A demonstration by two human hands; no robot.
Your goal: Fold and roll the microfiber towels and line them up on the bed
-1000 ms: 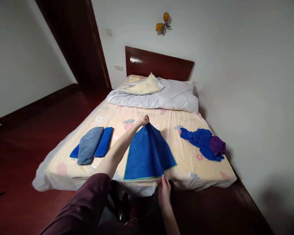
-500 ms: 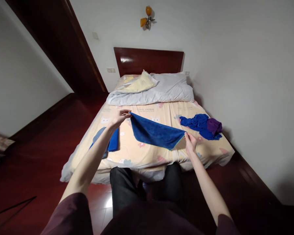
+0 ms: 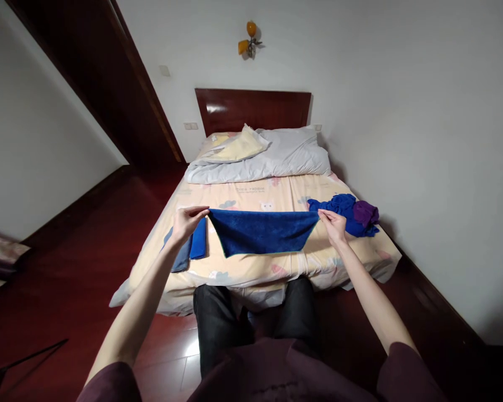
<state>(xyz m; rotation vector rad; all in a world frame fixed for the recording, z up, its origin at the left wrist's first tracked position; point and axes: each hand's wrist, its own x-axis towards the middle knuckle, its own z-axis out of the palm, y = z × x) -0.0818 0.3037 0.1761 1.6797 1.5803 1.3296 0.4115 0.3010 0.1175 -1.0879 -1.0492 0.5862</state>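
Here, left hand [image 3: 186,222] and right hand [image 3: 335,225] pinch a blue cloth [image 3: 263,232] above a patterned bed [image 3: 247,272], white wall [image 3: 385,111] beyond.

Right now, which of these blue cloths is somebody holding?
The green-edged cloth, stretched between the left hand and right hand. The folded cloths at left and crumpled pile at right lie on the bed.

White walls [image 3: 381,123], shiny dark red floor [image 3: 75,279]. Big bed [image 3: 247,271], with a dark red headboard [image 3: 255,109] at the far end. Higher up, a little wall lamp [image 3: 243,47] with orange shades [image 3: 251,28].
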